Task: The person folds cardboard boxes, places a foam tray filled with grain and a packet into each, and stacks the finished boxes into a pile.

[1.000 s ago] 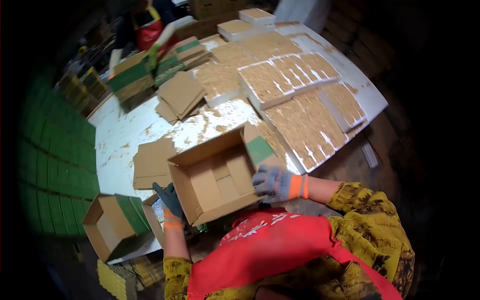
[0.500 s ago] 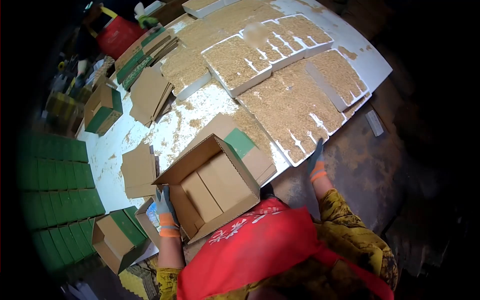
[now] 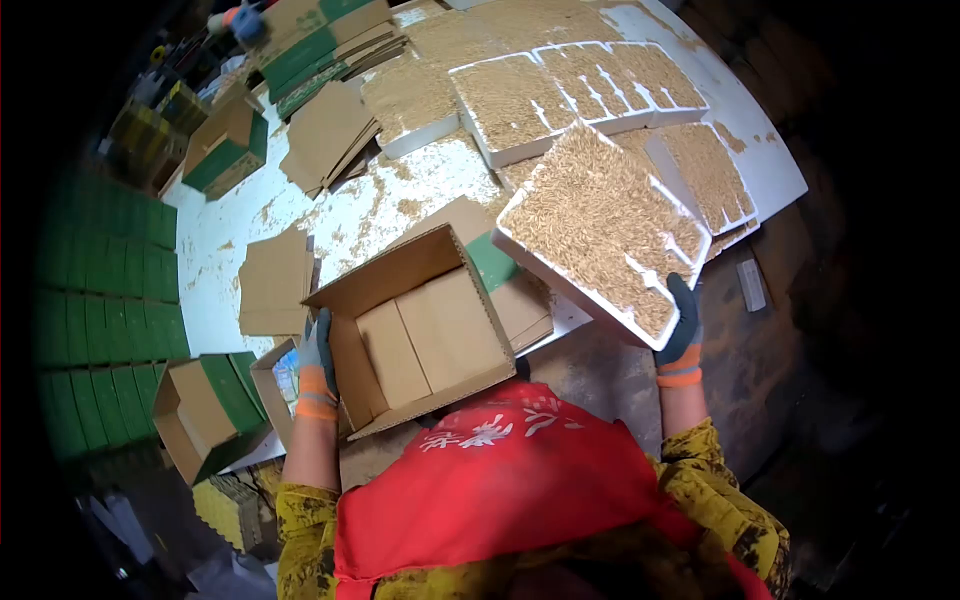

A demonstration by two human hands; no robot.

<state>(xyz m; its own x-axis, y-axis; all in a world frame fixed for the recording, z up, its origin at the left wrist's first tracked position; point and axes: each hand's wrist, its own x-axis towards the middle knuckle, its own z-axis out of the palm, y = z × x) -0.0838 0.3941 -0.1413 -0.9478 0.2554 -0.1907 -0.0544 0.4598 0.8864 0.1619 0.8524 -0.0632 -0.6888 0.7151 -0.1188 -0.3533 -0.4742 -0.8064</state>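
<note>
My left hand (image 3: pixel 317 360), in a grey glove with an orange cuff, grips the left side of an open cardboard box (image 3: pixel 340 365). The box tilts toward me and its inside is bare. My right hand (image 3: pixel 682 325), gloved the same way, is closed on the near right corner of a white tray (image 3: pixel 585 296). That tray is heaped with tan, grain-like bits (image 3: pixel 600 205) and is raised and tilted above the table, just right of the box. Flat cardboard with a green patch (image 3: pixel 492 262) lies partly hidden under the box.
More filled white trays (image 3: pixel 510 100) stand at the back right of the white table (image 3: pixel 215 270). Flattened cardboard (image 3: pixel 330 135) lies in stacks. Open boxes (image 3: pixel 205 410) sit at the lower left beside green stacked boxes (image 3: pixel 95 330). Another person's gloved hand (image 3: pixel 243 20) shows at the upper left.
My right hand has lifted the filled tray off the table's near edge and tilted it toward the box. The box stays in my left hand. The view has shifted slightly.
</note>
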